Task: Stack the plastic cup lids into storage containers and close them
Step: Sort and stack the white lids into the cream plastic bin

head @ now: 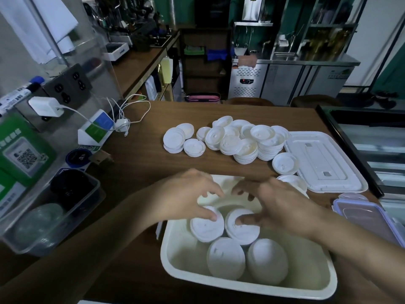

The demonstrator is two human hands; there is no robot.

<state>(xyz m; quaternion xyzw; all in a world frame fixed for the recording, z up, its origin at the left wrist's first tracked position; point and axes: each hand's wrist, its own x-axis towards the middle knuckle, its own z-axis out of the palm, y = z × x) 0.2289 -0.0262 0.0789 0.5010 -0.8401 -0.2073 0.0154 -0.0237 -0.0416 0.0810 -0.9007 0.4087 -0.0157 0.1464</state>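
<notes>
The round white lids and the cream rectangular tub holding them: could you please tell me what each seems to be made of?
The round white lids look like thin moulded plastic, matte, with embossed ridges on top. The cream rectangular tub is probably thicker plastic: smooth walls with a faint sheen, and a rounded moulded rim and corners.

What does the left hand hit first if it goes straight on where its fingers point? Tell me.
Probably the right hand: the left hand points its fingers across the container toward its fingertips, a small gap apart. Depth is unclear; aimed lower, they would meet a lid stack.
</notes>
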